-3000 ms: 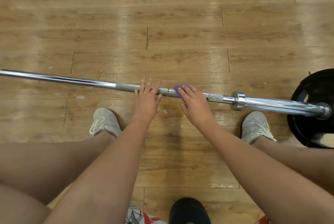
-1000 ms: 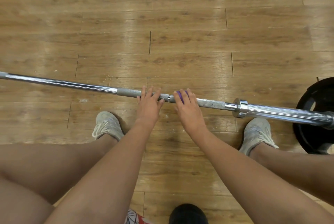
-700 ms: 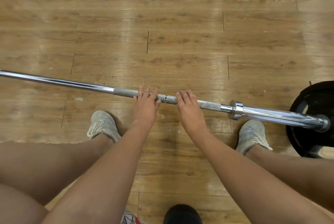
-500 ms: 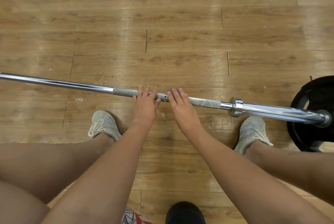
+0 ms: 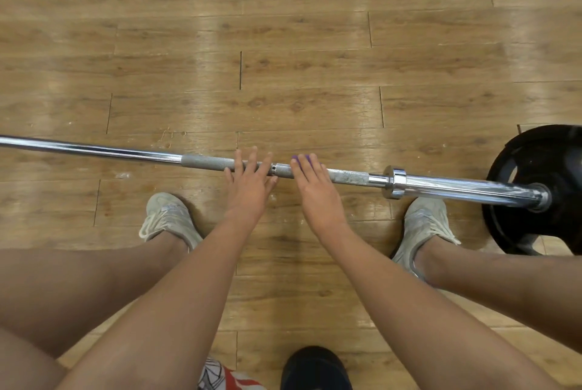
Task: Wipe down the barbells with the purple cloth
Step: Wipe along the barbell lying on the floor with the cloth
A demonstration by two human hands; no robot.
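Purple shows only as a small edge past the fingertips of the right hand [image 5: 315,191]. The cloth [image 5: 304,159] is folded small and trapped between that palm and the barbell [image 5: 204,164], on the rough grip section near the collar [image 5: 395,181]. The fingers lie close together and fairly flat over it, pressing it down onto the metal. The thumb is hidden, so I cannot tell whether it hooks under the bar.

The left hand [image 5: 248,188] sits just beside it with fingers spread, resting on top of the bar. It holds nothing, and most likely it is there to stop the bar rolling under the rubbing.

The bar lies low across the wooden floor [image 5: 283,74], right in front of both shoes, which puts it within reach of both arms. Its right end rests against a black weight plate [image 5: 541,169] — that probably helps keep it from sliding away.

The wipe looks to be in progress on this grip section. The shiny sleeve to the right and the long smooth stretch to the left seem to remain.
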